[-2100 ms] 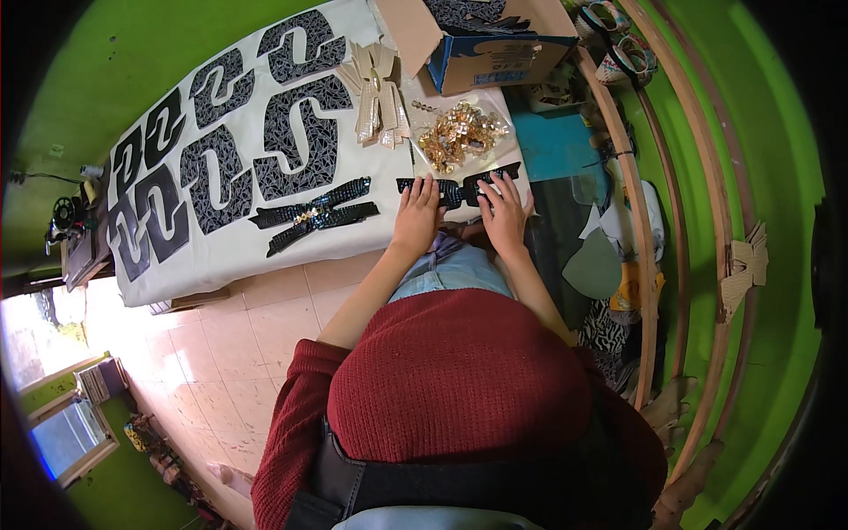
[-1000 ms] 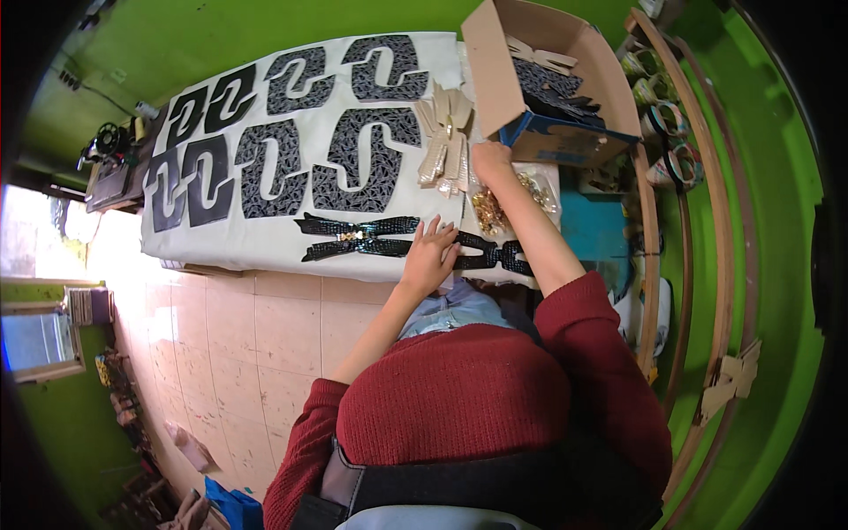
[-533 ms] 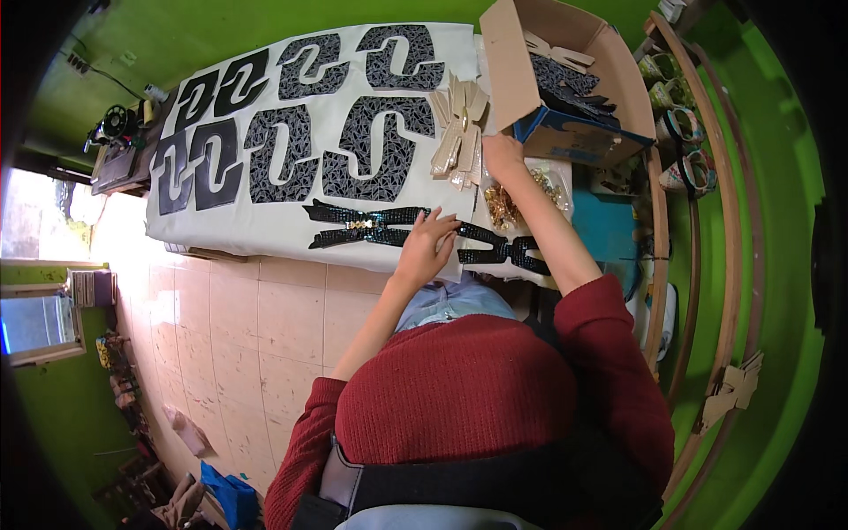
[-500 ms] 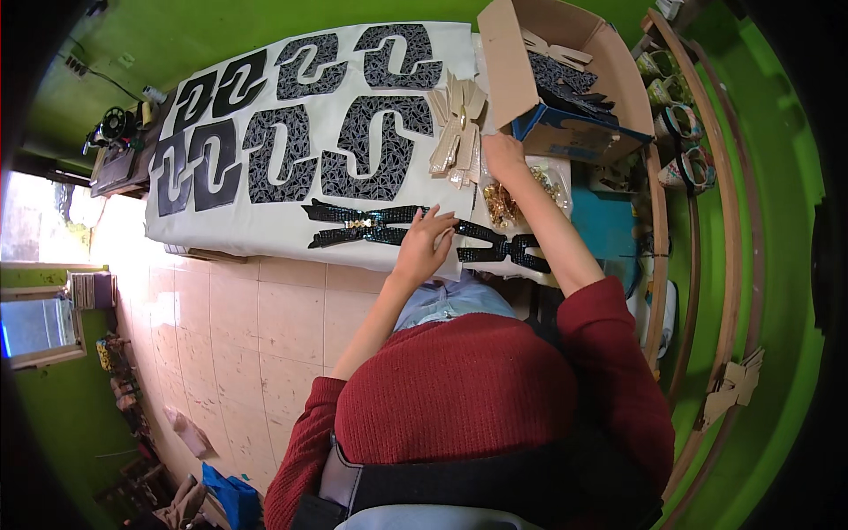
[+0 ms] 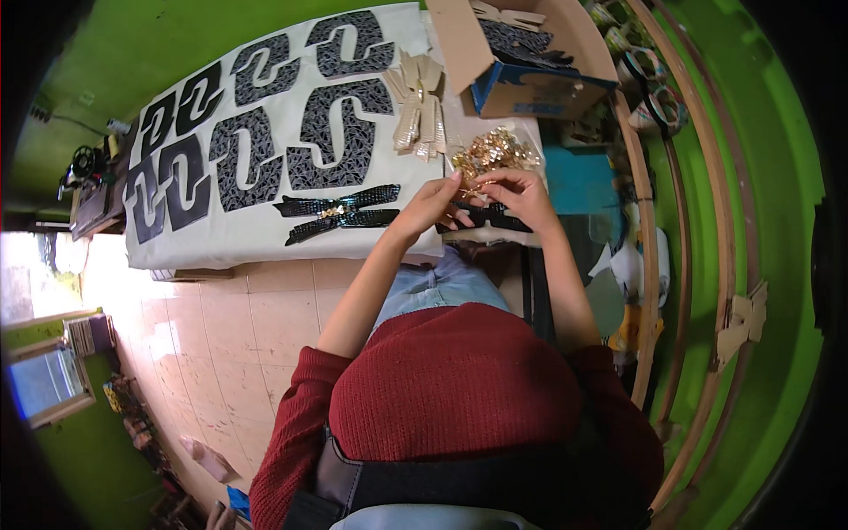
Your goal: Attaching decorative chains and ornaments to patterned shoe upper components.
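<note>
Both hands meet just above the near edge of the bench [image 5: 265, 238]: the left hand [image 5: 430, 201] and the right hand [image 5: 519, 190] pinch a small gold ornament [image 5: 474, 184] between their fingertips, fingers drawn narrow around it. Just beyond the fingertips lies a heap of gold ornaments [image 5: 493, 152]. Under the right hand a black bow piece [image 5: 481, 215] rests on the bench. To the left lies a finished black bow [image 5: 337, 212] with a gold centre. Farther off are a bundle of pale gold strips [image 5: 420, 110], black patterned S-shaped cutouts [image 5: 256, 132], and an open cardboard box [image 5: 521, 53].
</note>
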